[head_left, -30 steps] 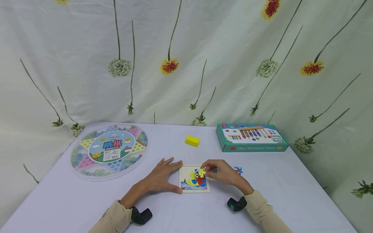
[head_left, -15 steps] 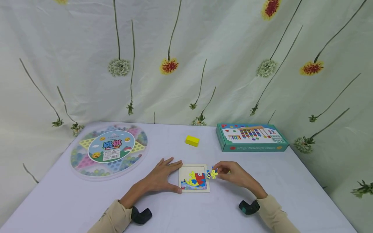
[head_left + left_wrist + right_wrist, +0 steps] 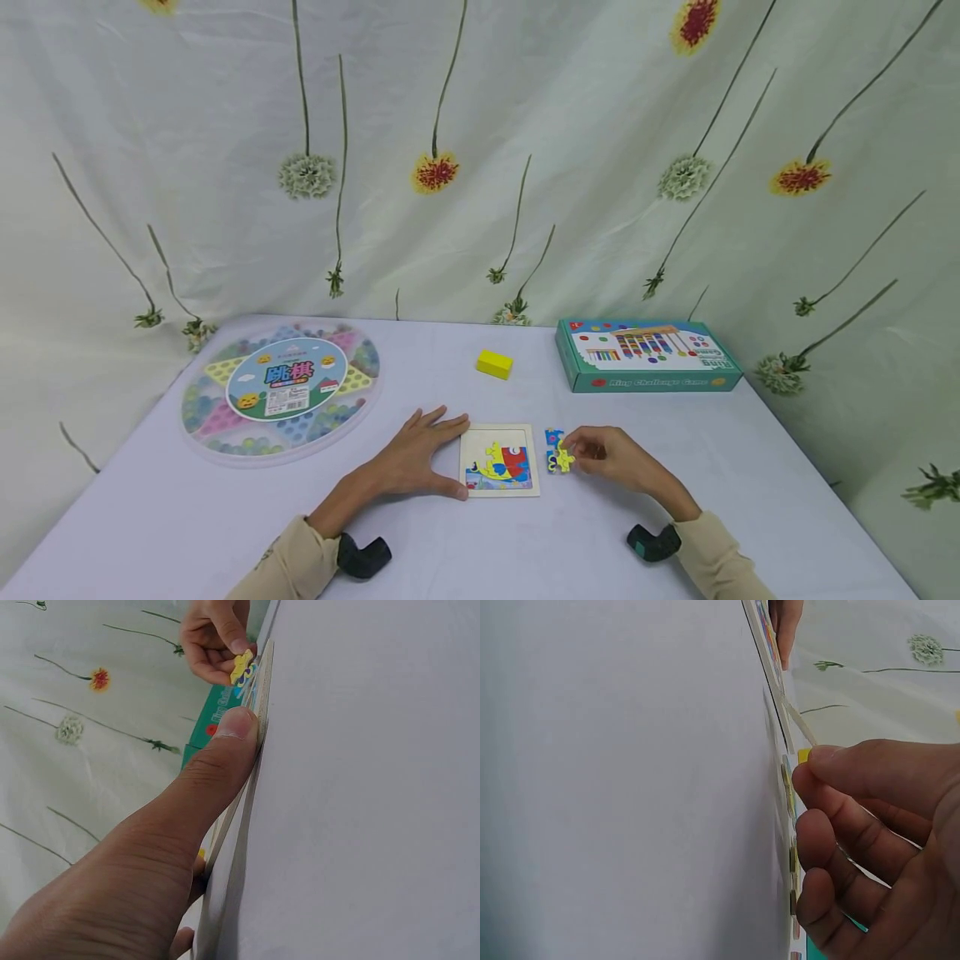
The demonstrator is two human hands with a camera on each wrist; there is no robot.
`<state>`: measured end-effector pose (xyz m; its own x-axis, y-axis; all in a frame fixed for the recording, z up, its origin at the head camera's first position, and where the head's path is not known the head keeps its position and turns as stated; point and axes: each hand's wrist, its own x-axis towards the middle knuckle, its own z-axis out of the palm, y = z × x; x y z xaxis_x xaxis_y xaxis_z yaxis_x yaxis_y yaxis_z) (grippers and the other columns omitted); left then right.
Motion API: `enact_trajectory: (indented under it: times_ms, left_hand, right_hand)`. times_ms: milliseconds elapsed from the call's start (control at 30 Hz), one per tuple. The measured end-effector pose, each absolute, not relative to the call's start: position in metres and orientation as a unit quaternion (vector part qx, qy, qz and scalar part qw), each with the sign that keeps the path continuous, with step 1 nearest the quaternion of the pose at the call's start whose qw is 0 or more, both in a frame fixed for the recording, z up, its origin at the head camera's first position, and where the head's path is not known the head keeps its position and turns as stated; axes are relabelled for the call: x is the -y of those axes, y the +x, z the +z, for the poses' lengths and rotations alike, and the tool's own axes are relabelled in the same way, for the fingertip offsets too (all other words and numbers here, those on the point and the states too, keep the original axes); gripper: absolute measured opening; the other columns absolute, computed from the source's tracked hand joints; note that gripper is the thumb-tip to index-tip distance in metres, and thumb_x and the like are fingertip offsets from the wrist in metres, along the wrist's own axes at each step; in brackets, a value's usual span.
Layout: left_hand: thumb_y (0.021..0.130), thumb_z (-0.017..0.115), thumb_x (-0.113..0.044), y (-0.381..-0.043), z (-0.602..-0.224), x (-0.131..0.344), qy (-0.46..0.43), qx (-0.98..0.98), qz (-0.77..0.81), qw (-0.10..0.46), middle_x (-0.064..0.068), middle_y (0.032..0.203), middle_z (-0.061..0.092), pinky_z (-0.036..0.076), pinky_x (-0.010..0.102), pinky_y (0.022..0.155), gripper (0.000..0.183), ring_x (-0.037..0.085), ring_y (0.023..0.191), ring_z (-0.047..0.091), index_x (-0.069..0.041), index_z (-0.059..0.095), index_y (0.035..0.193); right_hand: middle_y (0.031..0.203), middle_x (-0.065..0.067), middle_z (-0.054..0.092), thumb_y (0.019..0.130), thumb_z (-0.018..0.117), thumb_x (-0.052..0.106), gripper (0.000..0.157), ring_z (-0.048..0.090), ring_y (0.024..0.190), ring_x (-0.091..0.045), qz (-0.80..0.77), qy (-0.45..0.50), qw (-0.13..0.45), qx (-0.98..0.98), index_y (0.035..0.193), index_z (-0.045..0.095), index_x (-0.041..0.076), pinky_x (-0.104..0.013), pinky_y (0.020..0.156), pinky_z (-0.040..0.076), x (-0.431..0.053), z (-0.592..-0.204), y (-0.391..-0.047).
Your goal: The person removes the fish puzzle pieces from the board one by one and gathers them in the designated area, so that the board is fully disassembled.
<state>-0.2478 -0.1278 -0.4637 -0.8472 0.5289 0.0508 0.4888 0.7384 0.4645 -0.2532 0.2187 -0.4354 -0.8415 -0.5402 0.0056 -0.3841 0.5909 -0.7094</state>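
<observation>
A square puzzle board (image 3: 477, 433) with a pale rim lies on the table, a partly assembled colourful picture (image 3: 504, 467) in its lower portion. My left hand (image 3: 422, 454) is spread along the board's left side, its thumb at the near left corner. Just right of the board, my right hand (image 3: 611, 458) pinches a yellow jigsaw piece (image 3: 564, 460) between thumb and index finger. That piece shows edge-on, tilted, in the right wrist view. Behind it sit blue loose jigsaw pieces (image 3: 553, 437), overlapped by it in the head view; my right fingers hide more of this spot.
A yellow block (image 3: 495, 364) lies behind the board. At the back right stands a green ring game box (image 3: 651, 357). A large round Chinese checkers set (image 3: 281, 392) lies on the left. Flowered cloth (image 3: 480, 167) hangs behind the white table (image 3: 480, 558).
My right hand has moved right with the yellow jigsaw piece, from over the board to beside it, by the loose pieces. The left hand stays at the board.
</observation>
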Motion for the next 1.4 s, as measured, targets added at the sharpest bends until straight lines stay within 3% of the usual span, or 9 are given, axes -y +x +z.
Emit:
enact_trajectory:
  times_ms: [1400]
  left_hand:
    - [0.066, 0.071, -0.069, -0.247, -0.4622, 0.1284, 0.28, -0.93, 0.235, 0.033, -0.002, 0.152, 0.037, 0.005, 0.055, 0.118, 0.102, 0.031, 0.146, 0.017, -0.016, 0.04, 0.147]
  right_hand:
    - [0.075, 0.005, 0.051, 0.084, 0.063, 0.0, 0.021, 0.046, 0.067, -0.005, -0.322, -0.258, 0.092, -0.906, 0.103, 0.066, 0.008, -0.016, 0.057, 0.039, -0.2164, -0.441, -0.2535]
